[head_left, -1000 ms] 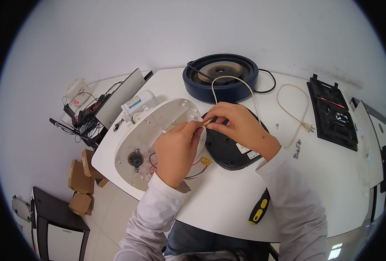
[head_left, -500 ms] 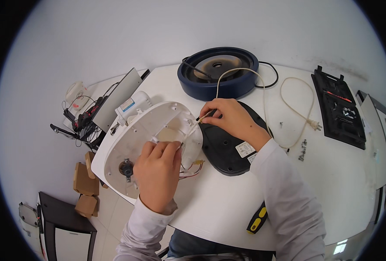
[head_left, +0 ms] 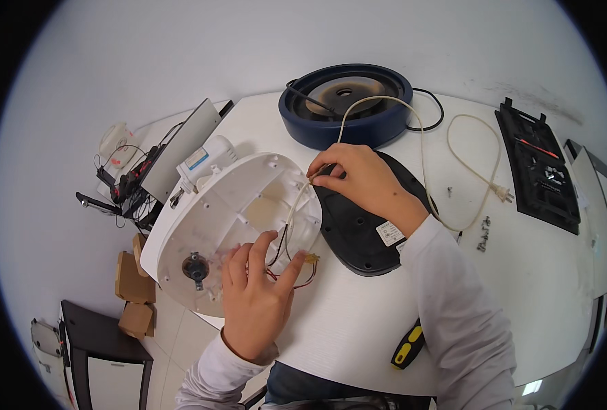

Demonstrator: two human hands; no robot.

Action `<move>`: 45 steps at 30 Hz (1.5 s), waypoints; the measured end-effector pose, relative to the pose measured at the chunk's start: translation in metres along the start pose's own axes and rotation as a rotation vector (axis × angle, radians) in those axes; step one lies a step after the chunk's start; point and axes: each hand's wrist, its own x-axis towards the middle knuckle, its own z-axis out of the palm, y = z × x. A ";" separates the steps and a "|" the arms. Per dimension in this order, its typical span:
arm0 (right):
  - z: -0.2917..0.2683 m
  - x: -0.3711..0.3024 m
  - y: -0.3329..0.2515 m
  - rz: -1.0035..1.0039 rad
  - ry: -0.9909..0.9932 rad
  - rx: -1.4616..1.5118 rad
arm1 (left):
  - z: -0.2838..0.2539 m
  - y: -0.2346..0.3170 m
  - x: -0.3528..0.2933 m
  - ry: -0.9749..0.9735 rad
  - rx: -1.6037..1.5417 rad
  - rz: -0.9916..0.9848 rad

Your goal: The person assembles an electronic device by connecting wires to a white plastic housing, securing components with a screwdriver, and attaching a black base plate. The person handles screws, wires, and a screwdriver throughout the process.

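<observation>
A white plastic appliance housing (head_left: 249,179) lies with its hollow, ribbed inside facing up, a dark round fitting (head_left: 195,269) at its near left. My right hand (head_left: 355,175) pinches a cream power cord (head_left: 418,126) by the housing's right rim. From that pinch the cord's thin end wires (head_left: 292,220) hang down into the housing. Over the near right part of the housing, my left hand (head_left: 261,285) has its fingers spread, close to a yellowish connector (head_left: 311,259) with red and dark wires. A black base cover (head_left: 359,239) with white labels lies under my right hand.
A dark blue round appliance (head_left: 348,123) stands at the back. A two-pin plug (head_left: 503,193), loose screws (head_left: 484,234) and a black tool case (head_left: 541,167) are on the right. The yellow-black screwdriver (head_left: 408,346) lies near the front edge. A white canister (head_left: 206,162) stands back left.
My left hand has let go of the cord's wires, spread its fingers and moved down toward the connector. My right hand keeps its pinch on the cord. The view has shifted slightly.
</observation>
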 end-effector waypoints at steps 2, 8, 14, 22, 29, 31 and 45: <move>-0.001 0.000 -0.002 0.022 0.004 0.001 | -0.001 0.000 -0.002 -0.018 0.018 -0.012; 0.003 -0.001 -0.004 -0.011 0.024 -0.086 | -0.010 0.003 -0.005 -0.064 0.016 0.000; 0.017 -0.013 -0.002 -0.075 0.240 -0.176 | -0.003 -0.003 -0.007 0.015 0.078 0.017; 0.023 -0.013 -0.005 -0.036 0.256 0.150 | 0.001 -0.009 -0.004 0.136 0.049 -0.181; 0.015 -0.011 -0.005 -0.008 0.116 0.122 | 0.010 -0.010 0.001 0.227 0.104 -0.215; 0.004 -0.013 -0.008 -0.083 0.075 0.016 | 0.012 -0.011 0.001 0.250 0.087 -0.215; -0.004 -0.030 -0.039 -0.111 -0.282 -0.183 | 0.015 -0.018 0.012 0.296 0.117 -0.231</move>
